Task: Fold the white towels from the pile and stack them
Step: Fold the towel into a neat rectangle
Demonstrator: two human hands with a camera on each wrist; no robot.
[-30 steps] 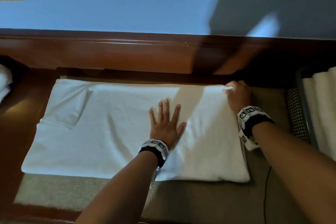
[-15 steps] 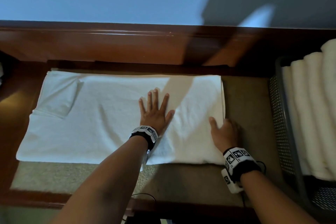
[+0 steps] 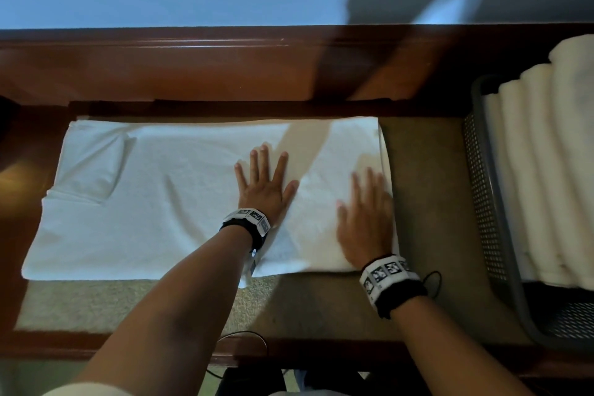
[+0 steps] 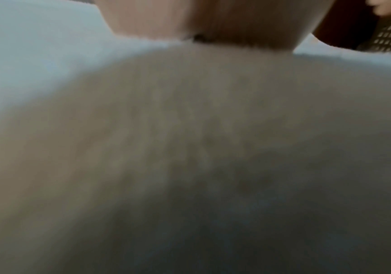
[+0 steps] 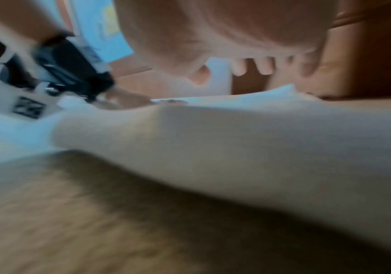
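Note:
A white towel (image 3: 160, 196) lies spread flat across the table, folded over at its right half, with a small turned-in corner at its far left. My left hand (image 3: 262, 185) presses flat on the towel's middle with fingers spread. My right hand (image 3: 366, 212) lies flat and open on the towel near its right edge. The left wrist view is blurred and shows towel cloth (image 4: 37, 64) under the palm. In the right wrist view the straight fingers (image 5: 265, 67) hover just over the towel (image 5: 236, 133).
A grey mesh basket (image 3: 482, 190) at the right holds several white towels (image 3: 540, 170). A dark wooden ledge (image 3: 193, 74) runs along the back, against a blue wall. The beige table surface (image 3: 427, 190) shows between towel and basket. A thin black cable (image 3: 434, 280) hangs off my right wrist.
My right hand let go of the towel's far right corner, came back toward me along the right edge, and now lies flat on the cloth. My left hand stayed pressed on the middle.

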